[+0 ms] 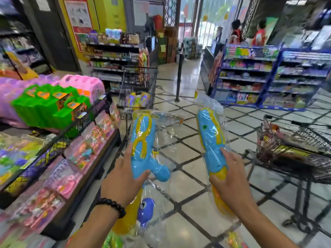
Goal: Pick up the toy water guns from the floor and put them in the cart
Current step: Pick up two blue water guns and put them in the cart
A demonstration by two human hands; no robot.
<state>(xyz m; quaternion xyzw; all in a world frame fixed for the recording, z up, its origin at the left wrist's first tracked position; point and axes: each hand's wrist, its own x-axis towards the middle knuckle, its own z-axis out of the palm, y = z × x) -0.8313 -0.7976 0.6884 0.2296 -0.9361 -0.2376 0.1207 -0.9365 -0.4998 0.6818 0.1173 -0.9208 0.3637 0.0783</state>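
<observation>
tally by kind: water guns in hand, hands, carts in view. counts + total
Blue-and-yellow toy water guns in clear plastic bags: 2 (one held in the left hand at, one held in the right hand at)
Hands: 2
Black wire shopping carts: 2 (one ahead, one at right)
Total: 6

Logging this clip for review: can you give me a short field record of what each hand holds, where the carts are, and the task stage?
left hand: grips a bagged blue and yellow water gun
right hand: grips a second bagged water gun
cart ahead: already holds colourful toys
cart at right: holds packaged goods
floor: tiled
stage: both guns lifted, not yet in a cart
</observation>
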